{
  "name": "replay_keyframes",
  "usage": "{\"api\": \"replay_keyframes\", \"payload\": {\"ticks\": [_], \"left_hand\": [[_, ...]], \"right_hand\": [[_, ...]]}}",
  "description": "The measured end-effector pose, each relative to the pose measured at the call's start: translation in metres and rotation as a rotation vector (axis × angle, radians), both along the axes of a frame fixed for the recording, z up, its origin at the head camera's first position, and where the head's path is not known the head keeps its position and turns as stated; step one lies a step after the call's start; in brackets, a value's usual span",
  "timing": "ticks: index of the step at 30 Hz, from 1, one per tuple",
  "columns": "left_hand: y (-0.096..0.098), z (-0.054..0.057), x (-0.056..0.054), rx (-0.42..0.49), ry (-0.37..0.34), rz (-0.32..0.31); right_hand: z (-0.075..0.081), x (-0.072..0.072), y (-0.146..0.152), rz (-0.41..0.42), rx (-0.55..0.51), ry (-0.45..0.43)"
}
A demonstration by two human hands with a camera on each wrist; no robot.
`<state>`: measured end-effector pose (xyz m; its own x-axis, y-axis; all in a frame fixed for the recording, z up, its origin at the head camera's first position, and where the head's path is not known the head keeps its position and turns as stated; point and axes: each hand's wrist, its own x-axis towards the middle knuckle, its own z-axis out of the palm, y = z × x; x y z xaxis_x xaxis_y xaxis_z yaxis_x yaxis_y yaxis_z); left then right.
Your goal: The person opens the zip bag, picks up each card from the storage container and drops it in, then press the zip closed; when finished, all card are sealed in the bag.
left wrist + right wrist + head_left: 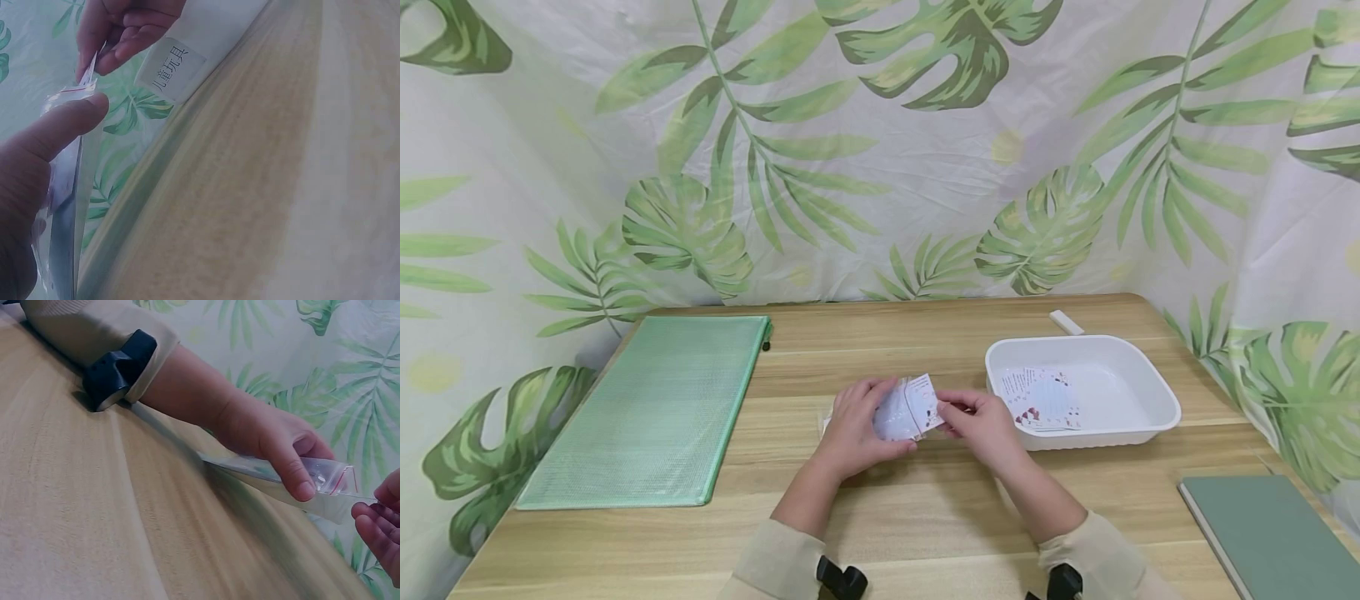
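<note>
Over the middle of the table, my left hand grips a clear zip bag with a red line near its mouth, thumb on one side and fingers on the other. A white printed card sticks out of the bag's mouth end, its lower part inside the plastic. My right hand pinches the card's outer edge between thumb and fingertips. From the left wrist view, the bag is seen nearly edge-on and tilted. Just right of the hands, a similar printed card lies in a white plastic tray.
On the left lies a green mesh zip pouch. A green notebook is at the front right. Behind the tray rests a small white bar. The tray's outer wall carries a label with Chinese characters. A leaf-print cloth hangs behind the table.
</note>
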<state>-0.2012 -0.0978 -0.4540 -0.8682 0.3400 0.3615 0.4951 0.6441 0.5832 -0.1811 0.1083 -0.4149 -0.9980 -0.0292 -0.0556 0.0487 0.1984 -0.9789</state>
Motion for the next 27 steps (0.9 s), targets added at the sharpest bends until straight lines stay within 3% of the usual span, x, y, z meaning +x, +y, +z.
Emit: {"api": "replay_keyframes", "payload": {"ticks": [9,20,27], "left_hand": [[0.000,-0.001,0.000,0.002,-0.011,0.009],[0.000,-0.001,0.000,0.005,-0.015,0.005],[0.001,0.000,0.001,0.018,-0.040,0.008]], "right_hand": [[-0.008,-0.001,-0.005,0.152,0.051,0.013],[-0.010,-0.003,-0.007,0.243,0.161,0.086],[0.002,-0.006,0.016,0.207,0.152,0.070]]}}
